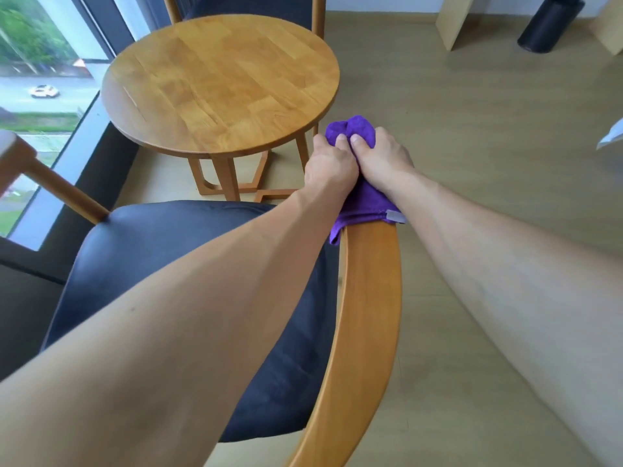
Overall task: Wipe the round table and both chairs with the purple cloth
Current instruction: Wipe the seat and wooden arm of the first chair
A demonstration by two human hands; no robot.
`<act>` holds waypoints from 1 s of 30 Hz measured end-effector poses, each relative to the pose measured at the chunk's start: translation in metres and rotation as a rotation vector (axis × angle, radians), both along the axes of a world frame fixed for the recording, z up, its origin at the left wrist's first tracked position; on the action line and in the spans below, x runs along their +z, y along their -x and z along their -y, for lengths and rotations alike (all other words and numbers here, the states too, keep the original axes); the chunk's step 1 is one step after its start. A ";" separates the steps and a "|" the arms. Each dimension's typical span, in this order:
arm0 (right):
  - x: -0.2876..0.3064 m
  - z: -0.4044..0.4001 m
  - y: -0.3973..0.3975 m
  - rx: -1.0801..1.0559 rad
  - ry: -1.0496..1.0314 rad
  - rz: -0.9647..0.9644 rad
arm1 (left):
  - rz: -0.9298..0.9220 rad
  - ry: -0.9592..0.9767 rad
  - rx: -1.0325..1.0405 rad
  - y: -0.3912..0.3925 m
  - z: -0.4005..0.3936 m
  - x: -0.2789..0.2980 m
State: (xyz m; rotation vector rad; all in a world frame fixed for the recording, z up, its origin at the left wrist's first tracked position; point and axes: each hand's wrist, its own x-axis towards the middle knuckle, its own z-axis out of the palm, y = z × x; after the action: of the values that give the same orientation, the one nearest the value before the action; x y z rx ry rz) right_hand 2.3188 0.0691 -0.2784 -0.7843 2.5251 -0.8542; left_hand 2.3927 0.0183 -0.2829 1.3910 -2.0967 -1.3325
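— Round wooden worktop (220, 84) bare, by a window (40, 79); pale wood floor (472, 129), black bin (551, 23) beyond.

— Left hand (328, 168), right hand (382, 156) both clenched around purple cloth (354, 129) over near chair's armrest (369, 298); second chair (249, 8) behind.

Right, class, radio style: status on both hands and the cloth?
Left hand and right hand both gripping purple cloth. Cloth bunched over front end of near chair's armrest. Round table bare. Nothing in the way.

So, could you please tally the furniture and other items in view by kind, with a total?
Round table: 1
Chairs: 2, near chair, far chair
Purple cloth: 1, gripped by left hand and right hand
Black bin: 1
Total: 5
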 end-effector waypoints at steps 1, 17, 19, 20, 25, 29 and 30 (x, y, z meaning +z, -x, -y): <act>0.000 -0.005 -0.002 0.004 -0.002 0.010 | 0.005 0.025 -0.007 -0.003 -0.003 0.000; -0.004 -0.127 -0.137 -0.395 -0.036 0.014 | -0.089 -0.005 -0.184 -0.123 -0.122 0.008; -0.001 -0.143 -0.168 -0.466 -0.021 0.025 | -0.033 0.008 -0.232 -0.145 -0.134 0.005; 0.001 -0.150 -0.183 -0.500 -0.011 0.038 | 0.009 0.038 -0.272 -0.157 -0.140 0.004; 0.006 -0.178 -0.278 -0.747 0.071 0.188 | 0.153 0.054 -0.510 -0.234 -0.165 0.011; 0.007 -0.183 -0.363 -0.925 0.131 0.357 | 0.324 0.093 -0.830 -0.306 -0.158 0.035; 0.008 -0.181 -0.380 -0.972 0.152 0.423 | 0.367 0.121 -0.918 -0.320 -0.153 0.043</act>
State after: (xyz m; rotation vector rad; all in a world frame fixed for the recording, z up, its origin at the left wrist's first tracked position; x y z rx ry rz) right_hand 2.6988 0.2496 -0.2706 0.6316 2.3770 -1.3151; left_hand 2.7129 0.1717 -0.2399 0.6272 -3.2131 -1.2205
